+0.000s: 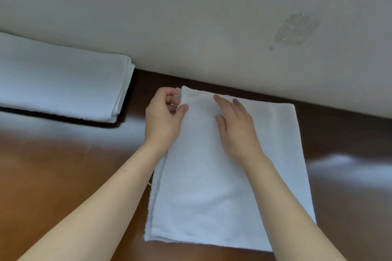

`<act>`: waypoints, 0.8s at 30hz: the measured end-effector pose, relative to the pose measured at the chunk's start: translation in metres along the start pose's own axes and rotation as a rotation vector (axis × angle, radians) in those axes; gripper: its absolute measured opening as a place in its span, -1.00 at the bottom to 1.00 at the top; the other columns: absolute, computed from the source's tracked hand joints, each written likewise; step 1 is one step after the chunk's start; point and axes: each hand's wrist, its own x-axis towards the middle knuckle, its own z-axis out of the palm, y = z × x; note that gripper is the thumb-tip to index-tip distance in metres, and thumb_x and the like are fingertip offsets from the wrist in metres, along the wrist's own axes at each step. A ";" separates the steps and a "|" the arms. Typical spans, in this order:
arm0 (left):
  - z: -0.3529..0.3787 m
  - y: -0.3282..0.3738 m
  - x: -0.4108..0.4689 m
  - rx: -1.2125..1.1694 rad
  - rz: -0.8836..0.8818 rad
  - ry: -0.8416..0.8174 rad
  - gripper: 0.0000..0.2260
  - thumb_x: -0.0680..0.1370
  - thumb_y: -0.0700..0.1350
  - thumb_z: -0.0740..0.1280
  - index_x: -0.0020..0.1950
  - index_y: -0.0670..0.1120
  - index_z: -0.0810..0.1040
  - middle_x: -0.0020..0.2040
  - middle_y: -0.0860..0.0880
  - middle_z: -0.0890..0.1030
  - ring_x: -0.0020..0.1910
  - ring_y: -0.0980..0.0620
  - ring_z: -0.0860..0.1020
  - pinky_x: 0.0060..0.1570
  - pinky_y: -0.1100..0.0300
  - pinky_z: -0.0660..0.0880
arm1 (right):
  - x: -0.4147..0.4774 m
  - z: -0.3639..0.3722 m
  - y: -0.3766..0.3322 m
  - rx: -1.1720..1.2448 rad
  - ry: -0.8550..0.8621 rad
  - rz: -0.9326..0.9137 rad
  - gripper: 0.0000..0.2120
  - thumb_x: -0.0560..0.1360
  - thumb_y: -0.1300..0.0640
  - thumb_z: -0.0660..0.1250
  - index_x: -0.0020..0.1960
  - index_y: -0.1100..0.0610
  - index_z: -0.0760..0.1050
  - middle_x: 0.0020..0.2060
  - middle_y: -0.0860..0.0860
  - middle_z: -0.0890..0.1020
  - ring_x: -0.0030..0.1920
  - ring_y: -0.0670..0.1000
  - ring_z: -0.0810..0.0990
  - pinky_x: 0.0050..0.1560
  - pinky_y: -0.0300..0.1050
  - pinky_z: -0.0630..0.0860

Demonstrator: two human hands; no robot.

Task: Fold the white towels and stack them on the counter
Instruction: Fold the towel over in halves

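Note:
A white towel (212, 193) lies folded in layers on the brown wooden counter (63, 176), its far edge close to the wall. My left hand (163, 116) pinches the towel's far left corner between thumb and curled fingers. Flat on the upper part of the towel rests my right hand (235, 125), its fingers straight and pointing to the far left. A stack of folded white towels (59, 78) sits at the far left of the counter, apart from both hands.
A pale wall (212, 17) with a scuffed patch runs along the back of the counter. Bare counter surface shows at the left front and to the right of the towel.

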 end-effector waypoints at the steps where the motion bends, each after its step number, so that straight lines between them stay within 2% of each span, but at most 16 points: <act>1: 0.000 -0.002 -0.004 -0.002 0.016 -0.018 -0.70 0.52 -0.19 0.46 0.18 0.01 0.48 0.01 0.02 0.57 -0.17 0.26 0.53 -0.19 0.50 0.44 | 0.018 0.004 -0.010 0.048 -0.047 -0.040 -0.55 0.66 0.19 0.11 0.54 0.06 0.25 0.44 0.07 0.41 0.51 0.21 0.22 0.47 0.04 0.19; 3: -0.003 -0.007 -0.012 0.008 0.001 -0.046 -0.65 0.53 -0.12 0.46 0.26 0.03 0.45 0.13 0.07 0.54 -0.07 0.25 0.55 -0.15 0.52 0.44 | 0.049 0.012 -0.028 0.069 -0.145 -0.113 -0.50 0.64 0.25 0.11 0.55 -0.03 0.23 0.47 0.04 0.37 0.51 0.17 0.21 0.49 0.04 0.16; 5: -0.013 -0.010 -0.024 0.030 -0.055 -0.055 -0.59 0.53 -0.05 0.46 0.33 0.05 0.41 0.19 0.14 0.49 -0.03 0.29 0.56 -0.15 0.54 0.45 | 0.071 0.018 -0.041 -0.093 -0.265 -0.187 -0.44 0.62 0.27 0.10 0.53 -0.16 0.22 0.52 0.00 0.28 0.52 0.10 0.16 0.44 0.09 0.14; 7: -0.030 -0.015 -0.039 0.049 -0.119 -0.073 -0.57 0.54 0.02 0.44 0.35 0.08 0.37 0.20 0.19 0.49 -0.04 0.33 0.57 -0.14 0.46 0.50 | 0.082 0.022 -0.046 -0.253 -0.334 -0.268 -0.44 0.59 0.29 0.12 0.47 -0.19 0.32 0.53 -0.03 0.25 0.51 0.06 0.14 0.35 0.09 0.13; 9: -0.046 -0.020 -0.056 0.062 -0.197 -0.135 -0.58 0.54 0.11 0.40 0.34 0.14 0.35 0.18 0.25 0.52 -0.08 0.27 0.59 -0.10 0.33 0.54 | 0.086 0.023 -0.046 -0.269 -0.313 -0.336 -0.49 0.54 0.34 0.16 0.37 -0.11 0.44 0.51 -0.01 0.29 0.49 0.08 0.20 0.33 0.10 0.17; 12: -0.060 -0.025 -0.075 0.158 -0.225 -0.202 -0.59 0.53 0.15 0.38 0.32 0.18 0.33 0.08 0.28 0.54 -0.18 0.23 0.58 -0.17 0.37 0.46 | 0.088 0.025 -0.038 -0.183 -0.268 -0.423 -0.62 0.49 0.34 0.21 0.22 0.02 0.50 0.42 0.03 0.41 0.38 0.15 0.38 0.26 0.14 0.35; 15: -0.061 -0.028 -0.089 0.177 -0.209 -0.132 -0.62 0.54 0.09 0.41 0.32 0.12 0.40 0.03 0.23 0.54 -0.17 0.25 0.56 -0.18 0.42 0.48 | 0.090 0.023 -0.033 -0.141 -0.235 -0.505 -0.69 0.45 0.34 0.25 0.14 0.08 0.47 0.18 0.06 0.54 0.12 0.19 0.54 0.07 0.17 0.51; 18: -0.055 -0.027 -0.103 0.194 -0.165 -0.023 -0.68 0.53 0.05 0.44 0.23 0.10 0.46 0.04 0.22 0.48 -0.16 0.27 0.57 -0.13 0.42 0.49 | 0.088 0.022 -0.029 -0.172 -0.192 -0.552 -0.73 0.46 0.34 0.27 0.12 0.12 0.46 0.05 0.09 0.54 -0.04 0.20 0.54 -0.04 0.13 0.53; 22: -0.043 -0.024 -0.124 0.275 -0.185 0.042 -0.69 0.52 0.11 0.43 0.20 0.11 0.47 0.00 0.22 0.45 -0.21 0.23 0.57 -0.10 0.30 0.52 | 0.084 0.025 -0.030 -0.257 -0.150 -0.602 -0.63 0.45 0.36 0.26 0.18 0.04 0.51 0.16 0.09 0.50 0.07 0.19 0.49 0.02 0.08 0.47; 24: -0.040 -0.021 -0.134 0.334 -0.221 0.075 -0.67 0.51 0.20 0.39 0.19 0.14 0.44 -0.03 0.23 0.47 -0.24 0.20 0.55 -0.13 0.30 0.49 | 0.083 0.025 -0.029 -0.287 -0.153 -0.615 -0.66 0.45 0.37 0.26 0.15 0.07 0.52 0.20 0.11 0.48 0.10 0.22 0.48 0.03 0.11 0.46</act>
